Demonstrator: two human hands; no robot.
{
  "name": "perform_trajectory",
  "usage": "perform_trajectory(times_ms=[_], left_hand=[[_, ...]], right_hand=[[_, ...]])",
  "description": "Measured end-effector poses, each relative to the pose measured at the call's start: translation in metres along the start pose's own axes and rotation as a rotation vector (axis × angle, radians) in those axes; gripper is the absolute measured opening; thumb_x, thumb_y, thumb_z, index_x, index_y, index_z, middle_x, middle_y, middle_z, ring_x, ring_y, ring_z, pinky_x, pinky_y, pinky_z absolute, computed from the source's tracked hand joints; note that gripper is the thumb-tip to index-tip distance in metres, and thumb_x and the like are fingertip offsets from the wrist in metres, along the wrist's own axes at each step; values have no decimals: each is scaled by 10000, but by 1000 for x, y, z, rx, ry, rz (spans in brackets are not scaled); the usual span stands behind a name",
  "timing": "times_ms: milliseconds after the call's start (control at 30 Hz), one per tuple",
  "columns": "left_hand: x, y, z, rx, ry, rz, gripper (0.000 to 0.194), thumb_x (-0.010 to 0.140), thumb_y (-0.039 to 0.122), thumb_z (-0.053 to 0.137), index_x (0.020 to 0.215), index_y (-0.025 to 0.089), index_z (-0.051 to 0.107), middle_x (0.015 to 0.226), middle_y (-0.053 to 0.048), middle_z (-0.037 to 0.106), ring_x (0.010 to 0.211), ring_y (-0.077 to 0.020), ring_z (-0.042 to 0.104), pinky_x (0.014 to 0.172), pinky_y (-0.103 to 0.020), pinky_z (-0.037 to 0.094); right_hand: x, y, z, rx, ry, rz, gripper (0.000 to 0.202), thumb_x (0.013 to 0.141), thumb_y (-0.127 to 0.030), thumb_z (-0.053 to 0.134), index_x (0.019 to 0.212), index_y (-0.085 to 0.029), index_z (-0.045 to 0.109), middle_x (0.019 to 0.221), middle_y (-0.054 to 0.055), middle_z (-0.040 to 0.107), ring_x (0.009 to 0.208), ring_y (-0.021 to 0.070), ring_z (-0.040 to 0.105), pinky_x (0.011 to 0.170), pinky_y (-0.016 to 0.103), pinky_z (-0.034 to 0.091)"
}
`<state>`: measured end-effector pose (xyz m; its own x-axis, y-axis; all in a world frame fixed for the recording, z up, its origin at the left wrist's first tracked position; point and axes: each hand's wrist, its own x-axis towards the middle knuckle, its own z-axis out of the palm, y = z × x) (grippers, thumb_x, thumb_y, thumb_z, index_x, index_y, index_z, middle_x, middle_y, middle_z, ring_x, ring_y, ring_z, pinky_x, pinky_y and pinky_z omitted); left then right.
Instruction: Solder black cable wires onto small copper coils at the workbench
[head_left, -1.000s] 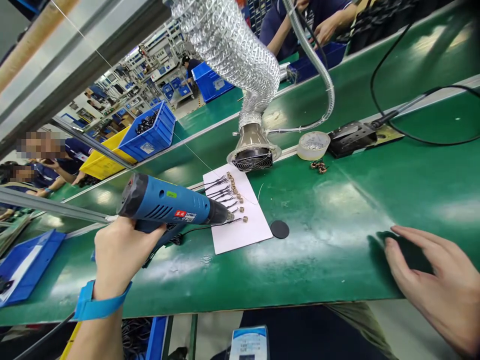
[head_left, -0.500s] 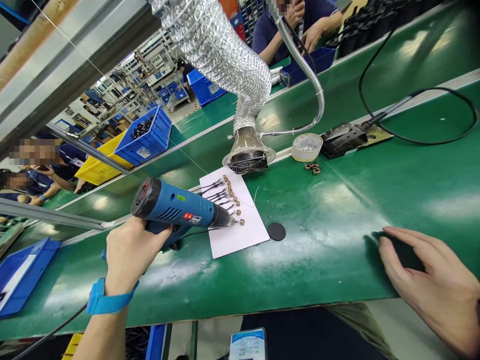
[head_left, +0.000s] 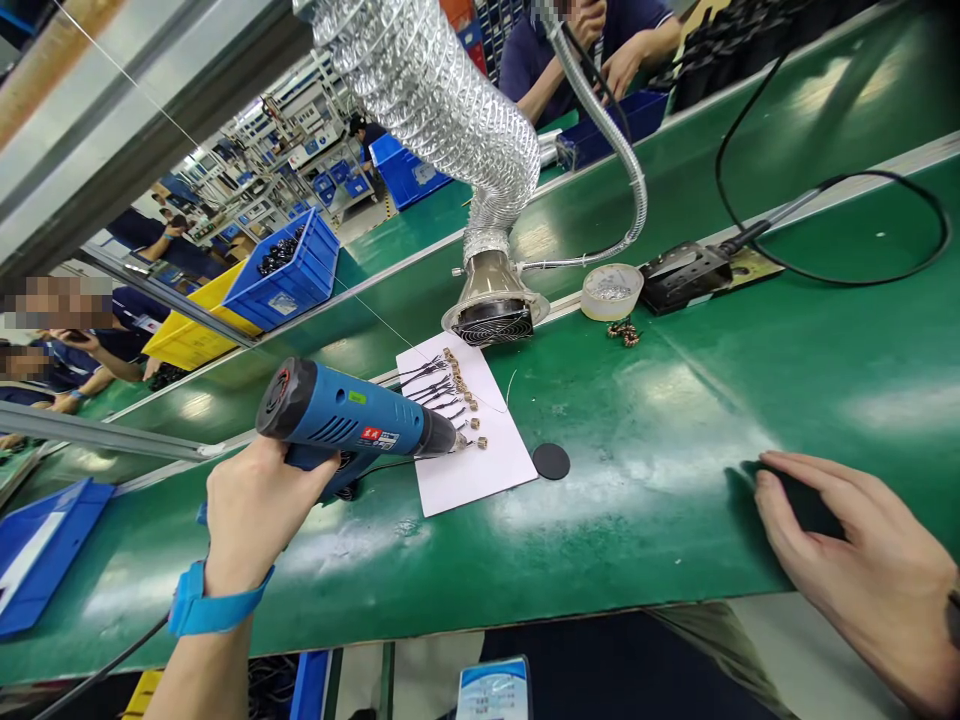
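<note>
My left hand (head_left: 259, 490), with a blue strap on its wrist, is wrapped round the handle of a blue heat gun (head_left: 352, 415). The gun's nozzle points right, just over a white sheet (head_left: 480, 480) on the green bench. Several small copper-coloured parts with dark wire leads (head_left: 454, 385) lie in a row on that sheet; the nozzle is close to the nearest copper-coloured part (head_left: 482, 442). My right hand (head_left: 847, 560) rests at the bench's right side, fingers apart and curved, holding nothing. A black disc (head_left: 551, 461) lies between the sheet and that hand.
A fume duct with a fan (head_left: 495, 320) hangs behind the sheet. Farther right are a round tub (head_left: 611, 292), small coils (head_left: 622, 333) and a black metal holder (head_left: 686, 278) with a looping cable. A blue bin (head_left: 285, 280) stands back left. Other people sit across the bench.
The view has shifted very slightly. My left hand and the heat gun hold nearly the same place over the sheet, and my right hand stays still. A person in the left background has moved.
</note>
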<state>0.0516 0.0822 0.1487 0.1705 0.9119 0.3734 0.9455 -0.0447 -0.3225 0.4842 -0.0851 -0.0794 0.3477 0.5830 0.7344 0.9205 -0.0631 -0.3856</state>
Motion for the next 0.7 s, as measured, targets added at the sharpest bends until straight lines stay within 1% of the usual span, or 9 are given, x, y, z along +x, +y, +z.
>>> perform_trajectory(times_ms=[200,467,567,700], left_hand=[[3,0,2,-20,-21,-35,343,775,517,637,835,179,628,806,-154,738,778,-382,711,605,-351,442],[10,6,3,-8,3,-60,371,798,533,596,832,167,650,798,-170,734,783,-389,708,615,-357,449],[14,9,4,-4,-7,-56,374,791,538,590,809,168,645,761,-160,724,758,-383,703,602,-351,442],[17,10,5,-9,-18,-40,367,790,530,569,832,174,648,754,-145,722,755,-370,701,591,-339,434]], right_hand=[[-3,1,0,9,-19,25,207,864,-266,688,1057,-196,708,1005,74,746,867,235,719,883,349,569],[-6,5,2,30,-29,73,226,860,-293,687,1076,-226,706,1020,52,744,889,233,721,877,351,578],[-7,6,2,29,-27,75,223,862,-299,687,1072,-226,708,1017,56,744,900,239,720,903,363,569],[-11,10,5,38,-33,89,236,857,-303,688,1086,-243,701,1045,56,741,930,243,720,928,373,563]])
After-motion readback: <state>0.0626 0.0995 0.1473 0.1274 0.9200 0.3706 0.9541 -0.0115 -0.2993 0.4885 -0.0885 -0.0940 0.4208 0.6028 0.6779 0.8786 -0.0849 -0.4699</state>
